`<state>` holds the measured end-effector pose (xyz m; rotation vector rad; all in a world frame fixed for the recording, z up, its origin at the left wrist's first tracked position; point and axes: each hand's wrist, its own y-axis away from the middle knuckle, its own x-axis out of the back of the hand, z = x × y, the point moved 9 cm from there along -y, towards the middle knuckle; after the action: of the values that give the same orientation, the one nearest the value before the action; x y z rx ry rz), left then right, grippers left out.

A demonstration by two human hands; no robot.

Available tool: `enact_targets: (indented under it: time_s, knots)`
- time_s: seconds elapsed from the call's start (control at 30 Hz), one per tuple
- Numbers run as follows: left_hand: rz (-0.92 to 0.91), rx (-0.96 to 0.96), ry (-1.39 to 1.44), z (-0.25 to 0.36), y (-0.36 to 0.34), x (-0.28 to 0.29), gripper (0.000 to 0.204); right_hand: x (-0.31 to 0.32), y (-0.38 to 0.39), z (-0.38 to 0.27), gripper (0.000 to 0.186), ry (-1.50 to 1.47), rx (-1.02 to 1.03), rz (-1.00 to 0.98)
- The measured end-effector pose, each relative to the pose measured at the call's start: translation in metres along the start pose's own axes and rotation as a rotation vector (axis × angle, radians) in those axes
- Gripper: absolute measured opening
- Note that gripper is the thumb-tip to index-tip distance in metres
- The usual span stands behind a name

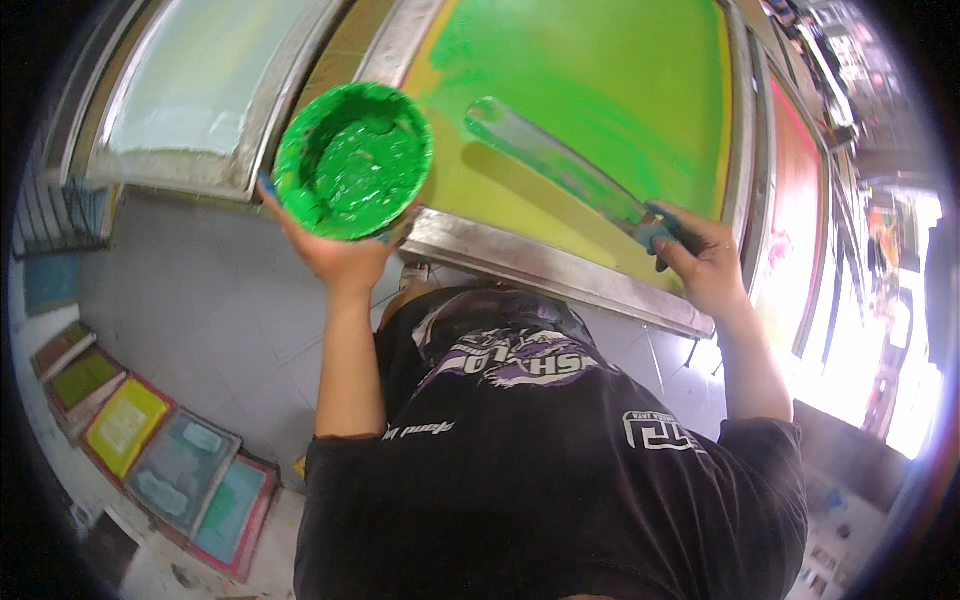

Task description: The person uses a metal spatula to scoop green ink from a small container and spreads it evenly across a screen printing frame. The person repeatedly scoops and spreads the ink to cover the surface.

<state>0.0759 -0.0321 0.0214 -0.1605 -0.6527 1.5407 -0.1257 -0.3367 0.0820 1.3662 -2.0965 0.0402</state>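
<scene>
My left hand (345,255) is wrapped round the underside of a round plastic tub (292,165) smeared with green. Thick, wet green ink (370,172) lies inside it. A long, flat ink spatula (553,155), coated with green, is held by its handle end in my right hand (705,262). Its rounded tip points left towards the tub, and the blade is over a screen printing frame (560,268). Green ink is smeared across the yellowish mesh (600,60) of that frame. Dark stains mark the fingers of my right hand.
Another framed screen with pale mesh (190,90) lies to the left. On the right stands a screen with a pinkish surface (793,190). Several smaller frames, among them a yellow one (128,425) and a teal one (235,510), are lined up at lower left beside the tiled floor (220,310).
</scene>
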Motion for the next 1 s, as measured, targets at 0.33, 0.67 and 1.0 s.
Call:
enact_targets:
  time_s: [0.33, 0.67, 1.0]
  knots:
    - [0.013, -0.152, 0.030, 0.012, -0.004, -0.004, 0.122, 0.128, 0.047, 0.071, 0.042, -0.117, -0.096, 0.478]
    - [0.033, -0.105, -0.065, 0.003, -0.003, 0.003, 0.129, 0.093, -0.099, 0.012, 0.040, 0.343, 0.317, 0.252]
    - [0.004, 0.071, -0.141, 0.001, 0.004, 0.005, 0.135, 0.072, -0.225, -0.033, 0.038, 0.541, 0.424, 0.333]
